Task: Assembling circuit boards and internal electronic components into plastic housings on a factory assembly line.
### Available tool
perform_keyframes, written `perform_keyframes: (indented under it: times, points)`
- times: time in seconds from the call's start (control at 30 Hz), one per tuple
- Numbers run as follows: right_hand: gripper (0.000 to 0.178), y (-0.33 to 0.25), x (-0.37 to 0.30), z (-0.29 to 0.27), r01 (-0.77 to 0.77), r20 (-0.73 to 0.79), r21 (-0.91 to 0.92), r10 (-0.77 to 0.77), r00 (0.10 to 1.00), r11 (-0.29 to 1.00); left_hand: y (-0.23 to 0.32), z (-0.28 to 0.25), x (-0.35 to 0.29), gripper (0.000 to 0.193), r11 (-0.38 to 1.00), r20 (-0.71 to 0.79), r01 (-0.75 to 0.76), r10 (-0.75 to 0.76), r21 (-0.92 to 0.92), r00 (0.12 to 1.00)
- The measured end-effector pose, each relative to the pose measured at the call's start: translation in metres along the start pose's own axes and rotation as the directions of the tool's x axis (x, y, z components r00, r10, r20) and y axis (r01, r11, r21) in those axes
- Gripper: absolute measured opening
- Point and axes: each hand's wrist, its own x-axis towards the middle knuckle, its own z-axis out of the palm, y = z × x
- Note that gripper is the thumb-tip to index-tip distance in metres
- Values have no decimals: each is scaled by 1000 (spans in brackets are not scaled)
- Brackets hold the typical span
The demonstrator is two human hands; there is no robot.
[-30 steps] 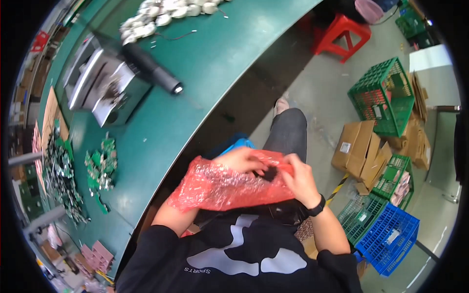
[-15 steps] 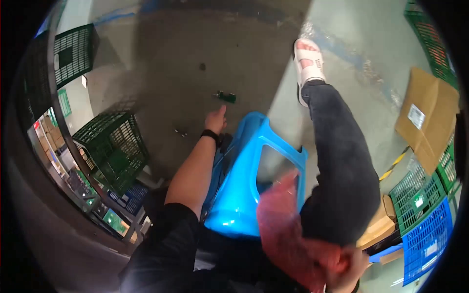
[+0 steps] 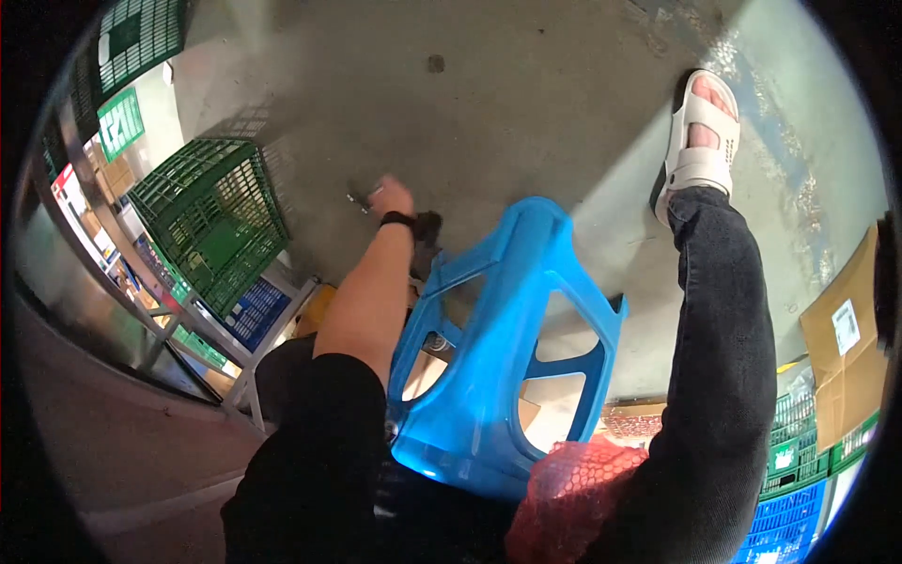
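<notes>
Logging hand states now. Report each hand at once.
Left hand: down at the floor on a small metal object; whether it has closed on it cannot be told.
Right hand: not in view.

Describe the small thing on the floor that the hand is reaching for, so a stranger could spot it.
Start at the blue stool; the bare forearm beside it ends in a hand on the grey floor. Just left of the fingers lies a small dark and silvery part, the only loose item there.
</notes>
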Motion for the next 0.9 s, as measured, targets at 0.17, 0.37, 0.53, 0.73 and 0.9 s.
perform_keyframes:
  times: [0.17,0.37,0.53,0.73,0.9]
  points:
    - [37,14,-48,-1,-58,-33,-79,56,998,995,-95,-19,34,52,887,-30,388,-394,251,919]
    - [35,-6,-34,13,-111,-65,-123,104,992,986,-91,-11,102,38,259,738,-708,-31,658,674]
    - [34,9,-32,9,-52,-51,-29,50,997,998,-131,47,81,40,410,814,-752,37,517,580]
    - [33,-74,-5,39,-5,-50,301,22,998,954,-50,-15,211,70,997,-341,-58,39,-45,939]
    - [32,14,-27,3,-67,16,86,66,998,994,61,-3,-7,77,897,13,-352,362,266,932]
